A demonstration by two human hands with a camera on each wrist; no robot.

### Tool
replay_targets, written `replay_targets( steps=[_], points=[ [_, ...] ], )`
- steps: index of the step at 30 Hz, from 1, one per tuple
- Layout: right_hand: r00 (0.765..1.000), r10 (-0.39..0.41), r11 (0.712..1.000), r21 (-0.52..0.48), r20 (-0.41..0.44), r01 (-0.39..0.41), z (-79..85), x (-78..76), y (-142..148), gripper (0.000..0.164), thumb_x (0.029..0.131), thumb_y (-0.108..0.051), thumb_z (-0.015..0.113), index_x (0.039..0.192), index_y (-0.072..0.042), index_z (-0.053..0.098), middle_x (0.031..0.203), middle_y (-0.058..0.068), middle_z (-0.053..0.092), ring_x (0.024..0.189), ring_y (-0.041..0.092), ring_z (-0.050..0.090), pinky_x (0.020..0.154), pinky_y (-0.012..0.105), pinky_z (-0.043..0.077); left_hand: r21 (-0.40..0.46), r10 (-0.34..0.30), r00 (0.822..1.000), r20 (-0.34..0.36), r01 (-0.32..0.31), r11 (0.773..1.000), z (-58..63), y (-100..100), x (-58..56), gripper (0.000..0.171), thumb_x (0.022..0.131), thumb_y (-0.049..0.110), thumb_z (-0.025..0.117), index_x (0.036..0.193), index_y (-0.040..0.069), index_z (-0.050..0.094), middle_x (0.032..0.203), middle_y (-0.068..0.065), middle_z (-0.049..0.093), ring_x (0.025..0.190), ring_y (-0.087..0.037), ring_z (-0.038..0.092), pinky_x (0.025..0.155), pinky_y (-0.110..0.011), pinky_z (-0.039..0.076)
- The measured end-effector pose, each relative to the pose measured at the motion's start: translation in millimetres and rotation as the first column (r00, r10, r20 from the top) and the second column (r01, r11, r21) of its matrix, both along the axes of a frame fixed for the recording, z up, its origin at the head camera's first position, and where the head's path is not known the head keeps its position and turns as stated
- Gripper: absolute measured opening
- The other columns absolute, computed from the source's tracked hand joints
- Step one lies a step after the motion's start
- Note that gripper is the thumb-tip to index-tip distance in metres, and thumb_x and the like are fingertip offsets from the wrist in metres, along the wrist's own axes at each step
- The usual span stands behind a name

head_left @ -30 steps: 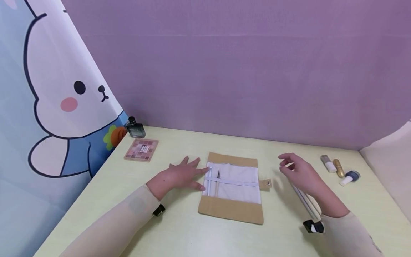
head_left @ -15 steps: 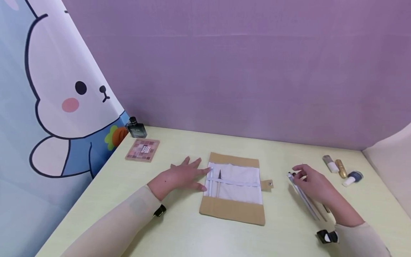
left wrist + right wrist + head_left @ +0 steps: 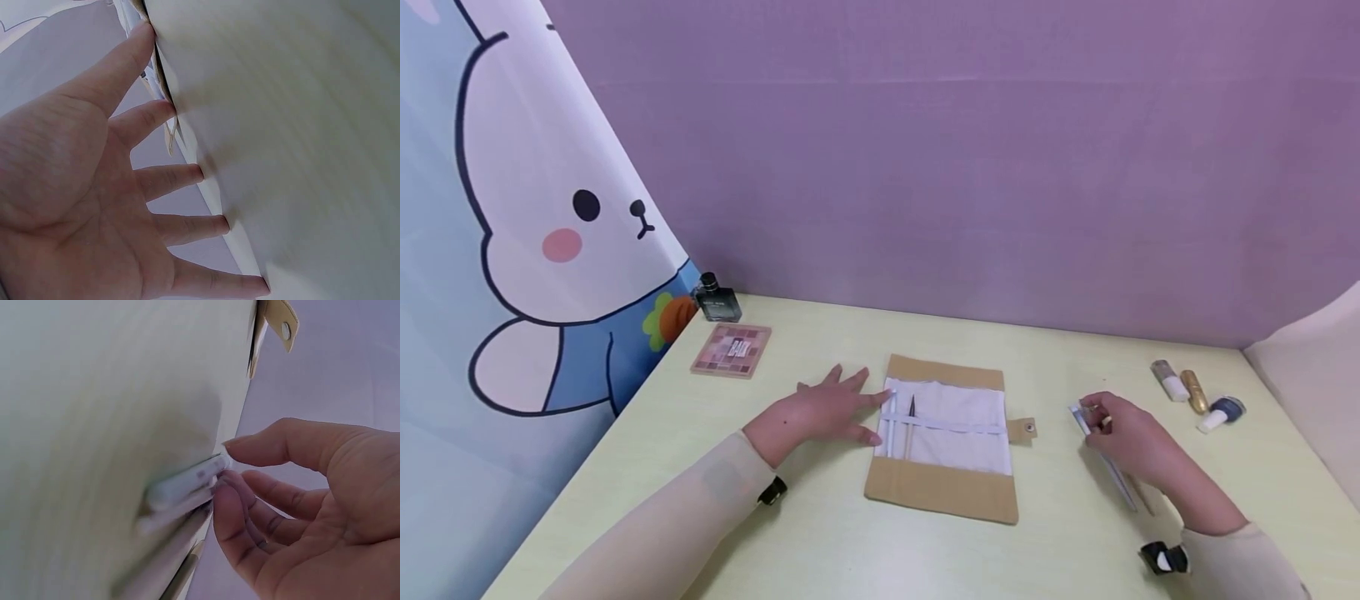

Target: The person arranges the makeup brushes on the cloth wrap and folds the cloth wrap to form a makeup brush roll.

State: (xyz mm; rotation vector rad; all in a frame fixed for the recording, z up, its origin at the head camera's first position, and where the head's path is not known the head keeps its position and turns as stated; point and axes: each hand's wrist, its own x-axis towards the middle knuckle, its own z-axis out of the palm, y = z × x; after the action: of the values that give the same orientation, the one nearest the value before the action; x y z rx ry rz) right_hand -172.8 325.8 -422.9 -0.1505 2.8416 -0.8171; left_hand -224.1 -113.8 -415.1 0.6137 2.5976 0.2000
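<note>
A tan fabric brush roll (image 3: 940, 498) lies unfolded on the table, white lining up. Its elastic band holds a thin white stick (image 3: 891, 433) and a dark-tipped brush (image 3: 910, 429). My left hand (image 3: 823, 414) rests with spread fingers at the roll's left edge; in the left wrist view its fingertips (image 3: 215, 224) touch the table. Right of the roll, several slim sticks lie together under my right hand (image 3: 1131, 437). In the right wrist view, its thumb and index finger pinch the end of a white pen-like stick (image 3: 187, 481), with the other fingers curled below.
A snap strap (image 3: 1021, 430) extends from the roll's right side. At the back left are a dark perfume bottle (image 3: 720, 304) and a pink palette (image 3: 732, 350). A grey-and-white bottle (image 3: 1168, 382), a gold tube (image 3: 1195, 392) and a dark nail polish bottle (image 3: 1221, 413) lie at far right.
My right hand has moved right and down onto the slim sticks, and its thumb and finger have closed on a stick's end. My left hand stays at the roll's edge.
</note>
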Motion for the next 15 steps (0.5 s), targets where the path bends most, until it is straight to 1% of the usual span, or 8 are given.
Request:
replay_targets(
  steps=[5, 11, 15],
  points=[
    [1.000, 0.014, 1.000, 0.003, 0.015, -0.014, 0.6, -2.6, -3.4, 0.054, 0.094, 0.002, 0.066, 0.142, 0.019, 0.048, 0.113, 0.022, 0.067, 0.092, 0.022, 0.060, 0.067, 0.028, 0.052, 0.004, 0.002, 1.000, -0.002, -0.002, 1.000, 0.1, -0.1, -0.2, 0.081, 0.095, 0.063, 0.070, 0.166, 0.043, 0.036, 0.182, -0.011, 0.013, 0.165, -0.056, 0.007, 0.111, -0.095, 0.019],
    [1.000, 0.016, 0.999, 0.030, 0.013, -0.016, -0.2, -4.1, -8.0, 0.056, 0.093, 0.004, 0.068, 0.142, 0.022, 0.047, 0.112, 0.025, 0.065, 0.094, 0.026, 0.061, 0.074, 0.035, 0.056, -0.001, 0.004, 1.000, -0.003, -0.004, 1.000, 1.2, 0.8, 1.2, 0.081, 0.095, 0.063, 0.070, 0.166, 0.043, 0.036, 0.182, -0.010, 0.013, 0.165, -0.056, 0.008, 0.111, -0.094, 0.019],
    [1.000, 0.022, 0.998, 0.059, -0.009, -0.021, 0.7, -3.9, -10.3, 0.055, 0.091, 0.002, 0.069, 0.139, 0.023, 0.050, 0.109, 0.024, 0.066, 0.092, 0.026, 0.061, 0.076, 0.038, 0.056, 0.004, 0.012, 1.000, 0.005, -0.012, 1.000, 2.6, 1.3, 2.4, 0.081, 0.095, 0.063, 0.070, 0.166, 0.042, 0.036, 0.182, -0.010, 0.013, 0.165, -0.056, 0.007, 0.112, -0.094, 0.018]
  ],
)
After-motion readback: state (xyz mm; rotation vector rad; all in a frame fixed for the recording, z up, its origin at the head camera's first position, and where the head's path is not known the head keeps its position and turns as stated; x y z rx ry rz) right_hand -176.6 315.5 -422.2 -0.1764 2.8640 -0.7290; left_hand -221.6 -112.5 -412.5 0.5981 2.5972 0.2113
